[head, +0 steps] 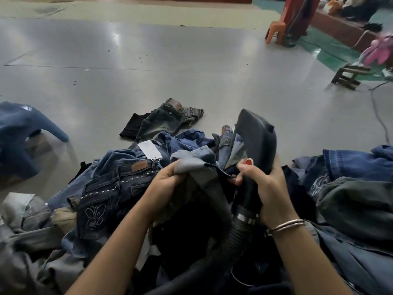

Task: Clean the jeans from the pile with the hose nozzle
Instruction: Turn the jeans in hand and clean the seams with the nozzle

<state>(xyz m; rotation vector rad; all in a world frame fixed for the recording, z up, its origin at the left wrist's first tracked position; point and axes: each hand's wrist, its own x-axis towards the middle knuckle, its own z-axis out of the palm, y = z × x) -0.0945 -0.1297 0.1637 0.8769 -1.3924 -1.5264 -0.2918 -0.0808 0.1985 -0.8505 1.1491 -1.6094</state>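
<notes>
Bare grey floor (191,60) lies open beyond the jeans pile (119,188), which fills the near edge. The left hand (168,184) grips a fold of grey jeans (193,165), fingers curled tight. The right hand (265,188) is wrapped round the hose nozzle (255,137), whose long axis runs near to far, head tilted up and away.

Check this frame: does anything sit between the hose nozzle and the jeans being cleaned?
Nothing visible does. The right hand holds the hose nozzle by its neck, and the left hand grips the grey-blue jeans right beside it. The nozzle's mouth faces away, so actual contact cannot be seen.
</notes>
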